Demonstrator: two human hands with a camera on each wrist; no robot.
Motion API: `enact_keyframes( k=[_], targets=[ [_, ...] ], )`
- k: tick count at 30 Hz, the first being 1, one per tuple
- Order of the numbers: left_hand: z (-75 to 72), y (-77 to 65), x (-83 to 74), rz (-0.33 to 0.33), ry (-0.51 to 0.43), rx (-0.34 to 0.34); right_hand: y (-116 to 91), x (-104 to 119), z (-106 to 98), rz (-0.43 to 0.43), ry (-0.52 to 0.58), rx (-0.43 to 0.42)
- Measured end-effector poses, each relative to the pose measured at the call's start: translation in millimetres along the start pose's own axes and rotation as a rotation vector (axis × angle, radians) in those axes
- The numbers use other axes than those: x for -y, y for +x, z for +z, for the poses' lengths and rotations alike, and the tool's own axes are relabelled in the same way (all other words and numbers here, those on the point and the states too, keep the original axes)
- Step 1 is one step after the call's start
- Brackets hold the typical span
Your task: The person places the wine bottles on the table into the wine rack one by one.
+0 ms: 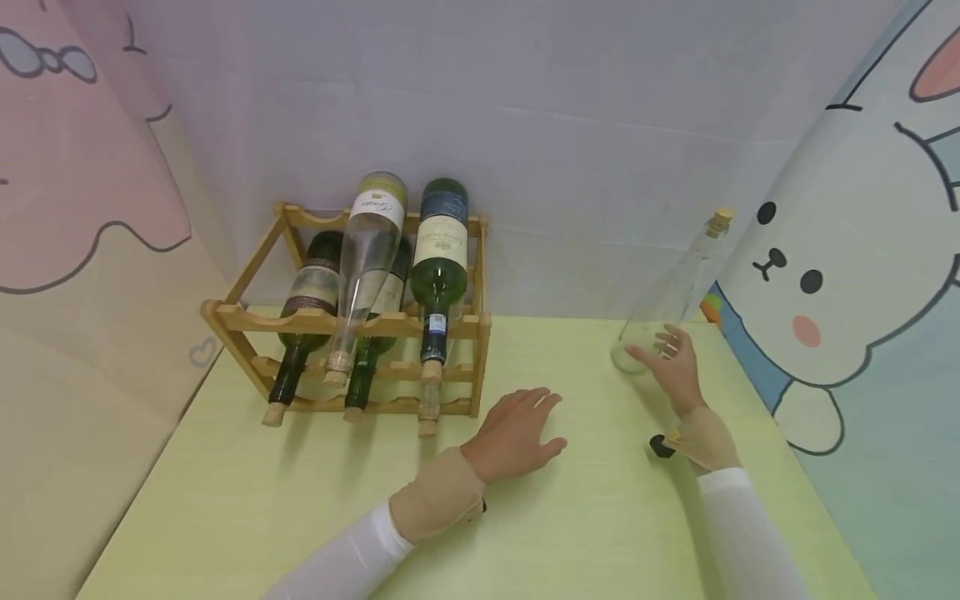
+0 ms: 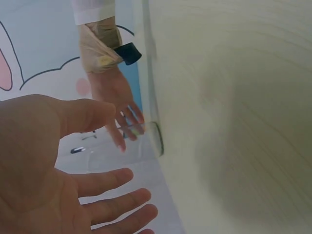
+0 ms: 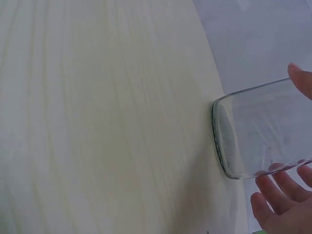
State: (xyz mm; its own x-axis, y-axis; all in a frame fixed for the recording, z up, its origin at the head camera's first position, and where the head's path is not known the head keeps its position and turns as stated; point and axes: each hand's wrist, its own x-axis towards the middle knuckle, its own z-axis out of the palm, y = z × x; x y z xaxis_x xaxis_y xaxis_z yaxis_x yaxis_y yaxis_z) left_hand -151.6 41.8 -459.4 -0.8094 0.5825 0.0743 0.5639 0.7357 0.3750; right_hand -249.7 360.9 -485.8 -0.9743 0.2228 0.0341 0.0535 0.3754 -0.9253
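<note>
A clear glass bottle [image 1: 660, 304] with a cork [image 1: 721, 220] stands upright near the table's back right corner. My right hand [image 1: 677, 367] is right at its lower body, thumb and fingers spread to either side. In the right wrist view the fingertips meet one edge of the glass [image 3: 263, 129], and the thumb overlaps the other edge. My left hand [image 1: 513, 433] is held over the middle of the table, fingers extended, thumb apart, holding nothing. In the left wrist view its palm [image 2: 29, 165] shows bare.
Left of my left hand stands a wooden wine rack [image 1: 243, 318] loaded with several corked bottles, among them a green one [image 1: 440, 250] and a clear one [image 1: 367, 258] on top. Their necks point toward me. A pale cloth [image 1: 547, 192] hangs behind, with a cartoon-printed cloth [image 1: 885, 275] at right.
</note>
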Motion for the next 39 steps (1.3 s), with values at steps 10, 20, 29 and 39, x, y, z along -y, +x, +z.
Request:
enact_keyframes(
  k=[10,20,29,39],
  targets=[
    [15.5,15.9,-4.2,-0.038,0.018,0.064,10,-6,8,-0.004,0.081,0.059],
    [16.2,14.5,-7.6,-0.042,-0.012,0.077,11,-11,11,-0.059,0.042,0.058],
    [14.4,1.6,2.2,-0.010,-0.034,0.057,-25,-15,-12,-0.138,-0.025,0.132],
    [0.7,-10.8,0.0,0.034,-0.030,0.061,-57,-13,-46,-0.180,-0.226,0.241]
  ],
)
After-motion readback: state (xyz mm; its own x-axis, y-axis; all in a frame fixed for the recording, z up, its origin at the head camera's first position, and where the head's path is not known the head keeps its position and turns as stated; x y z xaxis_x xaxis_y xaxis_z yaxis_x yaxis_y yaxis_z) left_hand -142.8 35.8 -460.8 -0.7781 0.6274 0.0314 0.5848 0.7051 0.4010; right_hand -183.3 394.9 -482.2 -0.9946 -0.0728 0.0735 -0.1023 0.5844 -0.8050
